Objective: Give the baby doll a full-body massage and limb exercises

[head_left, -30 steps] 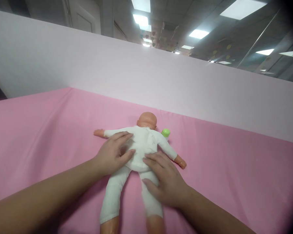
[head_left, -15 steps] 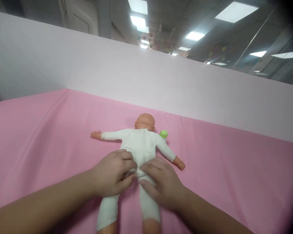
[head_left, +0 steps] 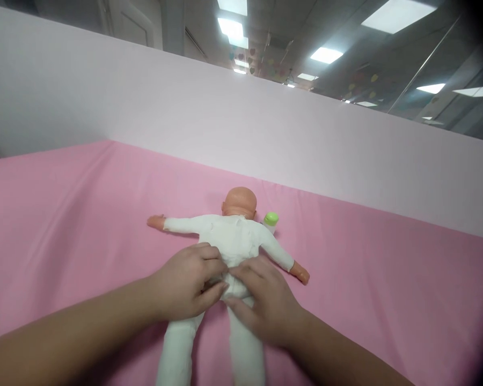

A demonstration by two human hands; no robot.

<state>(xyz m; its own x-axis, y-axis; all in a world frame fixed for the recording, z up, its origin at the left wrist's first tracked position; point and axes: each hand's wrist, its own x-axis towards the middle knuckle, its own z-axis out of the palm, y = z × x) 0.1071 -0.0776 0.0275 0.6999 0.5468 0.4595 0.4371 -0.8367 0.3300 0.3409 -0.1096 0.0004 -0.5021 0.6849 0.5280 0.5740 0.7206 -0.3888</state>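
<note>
A baby doll [head_left: 234,236] lies face down with its arms spread, its plastic head bare and its soft body covered in white cloth. At its lower back, my left hand [head_left: 191,281] has thumb and fingers curled together, pinching the white cloth. Close beside it my right hand [head_left: 265,300] grips the same stretch from the other side, index finger and thumb bent around it. The fingertips of both hands nearly meet over the middle of the doll. Below my wrists the doll's two white legs run off the bottom edge.
Beneath the doll is a pink sheet [head_left: 366,289] with some creases. A small bottle with a green cap [head_left: 271,219] is by the doll's right-hand shoulder. Behind rises a pale wall panel [head_left: 209,112], with glass and ceiling lights above.
Both hands stay at the doll's lower back, with the cloth there bunched a little differently. The legs' orange lower ends, visible before, are now out of view at the bottom.
</note>
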